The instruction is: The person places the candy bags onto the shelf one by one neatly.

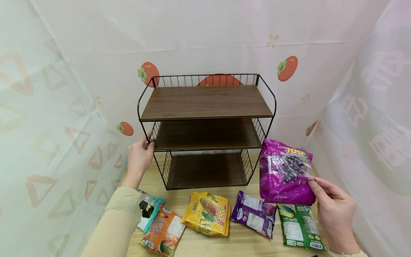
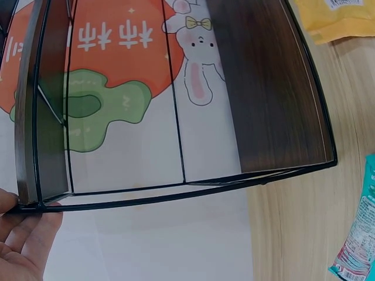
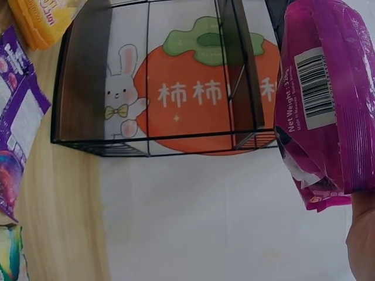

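A cream-sleeved left arm (image 1: 113,221) leads to a left hand (image 1: 140,157) gripping the left side of a black wire-framed, three-tier brown wooden shelf (image 1: 207,103), while the right hand (image 1: 335,208) pinches a magenta plastic bag (image 1: 284,173) near the shelf's right side, above a pale wooden table (image 1: 245,246).

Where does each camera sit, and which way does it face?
Head: worn on the head, facing forward and down at the three-tier shelf; left hand and right hand show.
Left wrist: looking from that wrist at the shelf, which appears sideways; left-hand fingers show at lower left.
Right wrist: looking from that wrist past the purple bag marked 100 at the shelf; part of that hand shows.
Both wrist views share the printed rabbit and yellow bag.
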A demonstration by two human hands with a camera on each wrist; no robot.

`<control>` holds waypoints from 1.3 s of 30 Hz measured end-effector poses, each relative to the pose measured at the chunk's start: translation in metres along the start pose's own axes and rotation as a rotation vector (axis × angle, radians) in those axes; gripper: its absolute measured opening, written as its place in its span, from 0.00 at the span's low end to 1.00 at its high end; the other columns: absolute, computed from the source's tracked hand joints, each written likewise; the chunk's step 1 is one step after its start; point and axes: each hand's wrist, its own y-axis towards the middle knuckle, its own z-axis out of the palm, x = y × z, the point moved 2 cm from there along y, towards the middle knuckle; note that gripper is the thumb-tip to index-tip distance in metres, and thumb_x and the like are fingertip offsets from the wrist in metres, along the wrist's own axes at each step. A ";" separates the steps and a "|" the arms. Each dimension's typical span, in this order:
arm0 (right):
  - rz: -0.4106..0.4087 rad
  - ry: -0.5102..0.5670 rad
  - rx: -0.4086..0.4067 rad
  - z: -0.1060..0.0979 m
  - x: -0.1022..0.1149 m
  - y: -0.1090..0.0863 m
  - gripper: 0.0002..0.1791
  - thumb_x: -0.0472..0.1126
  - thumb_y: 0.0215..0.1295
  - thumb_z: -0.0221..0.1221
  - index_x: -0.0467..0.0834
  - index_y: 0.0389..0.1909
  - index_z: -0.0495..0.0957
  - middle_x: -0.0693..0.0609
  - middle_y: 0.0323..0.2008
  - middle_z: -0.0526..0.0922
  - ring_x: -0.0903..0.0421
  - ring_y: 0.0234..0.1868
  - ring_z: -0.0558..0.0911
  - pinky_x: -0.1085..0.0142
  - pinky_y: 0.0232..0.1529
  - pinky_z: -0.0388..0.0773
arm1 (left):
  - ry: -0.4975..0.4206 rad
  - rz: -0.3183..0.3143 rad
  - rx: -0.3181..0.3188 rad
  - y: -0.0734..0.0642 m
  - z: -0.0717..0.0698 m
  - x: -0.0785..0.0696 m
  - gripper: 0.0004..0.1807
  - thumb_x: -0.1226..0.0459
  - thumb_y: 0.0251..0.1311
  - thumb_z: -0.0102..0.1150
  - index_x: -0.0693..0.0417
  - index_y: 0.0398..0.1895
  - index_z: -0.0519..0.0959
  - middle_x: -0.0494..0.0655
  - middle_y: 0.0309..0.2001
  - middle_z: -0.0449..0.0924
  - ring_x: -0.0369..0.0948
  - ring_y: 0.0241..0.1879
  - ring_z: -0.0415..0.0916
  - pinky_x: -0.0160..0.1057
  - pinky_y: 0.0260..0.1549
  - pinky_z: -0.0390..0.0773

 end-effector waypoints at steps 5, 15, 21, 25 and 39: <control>-0.001 0.056 0.001 0.006 0.005 -0.003 0.11 0.12 0.58 0.59 0.12 0.42 0.77 0.38 0.33 0.90 0.54 0.33 0.90 0.66 0.34 0.84 | 0.004 0.007 -0.004 0.000 0.000 0.000 0.23 0.67 0.73 0.55 0.50 0.70 0.76 0.62 0.50 0.85 0.55 0.47 0.87 0.39 0.27 0.75; -0.063 0.274 0.096 0.021 0.008 -0.005 0.12 0.07 0.55 0.54 0.07 0.42 0.73 0.29 0.35 0.87 0.46 0.35 0.90 0.61 0.37 0.84 | 0.003 0.011 -0.008 0.000 0.000 0.000 0.23 0.67 0.73 0.55 0.51 0.70 0.76 0.63 0.50 0.85 0.56 0.48 0.86 0.50 0.34 0.79; -0.049 0.203 0.105 0.031 0.010 -0.006 0.11 0.10 0.57 0.56 0.09 0.42 0.74 0.33 0.35 0.88 0.49 0.35 0.90 0.62 0.37 0.84 | -0.007 0.013 -0.010 -0.001 0.000 0.000 0.23 0.67 0.73 0.54 0.51 0.70 0.76 0.63 0.51 0.85 0.55 0.49 0.85 0.51 0.35 0.79; -0.026 0.161 0.108 0.036 0.010 -0.006 0.11 0.11 0.58 0.57 0.10 0.42 0.75 0.35 0.35 0.89 0.51 0.34 0.90 0.62 0.36 0.84 | 0.006 0.016 -0.017 -0.003 0.000 -0.002 0.23 0.68 0.73 0.55 0.52 0.70 0.76 0.63 0.50 0.85 0.55 0.49 0.85 0.48 0.33 0.79; -0.013 0.201 0.190 0.056 0.005 -0.005 0.10 0.11 0.60 0.55 0.13 0.42 0.78 0.35 0.36 0.89 0.51 0.34 0.90 0.64 0.35 0.85 | 0.011 0.011 -0.026 -0.007 0.002 -0.006 0.23 0.68 0.73 0.54 0.51 0.70 0.76 0.62 0.52 0.84 0.54 0.51 0.84 0.47 0.33 0.79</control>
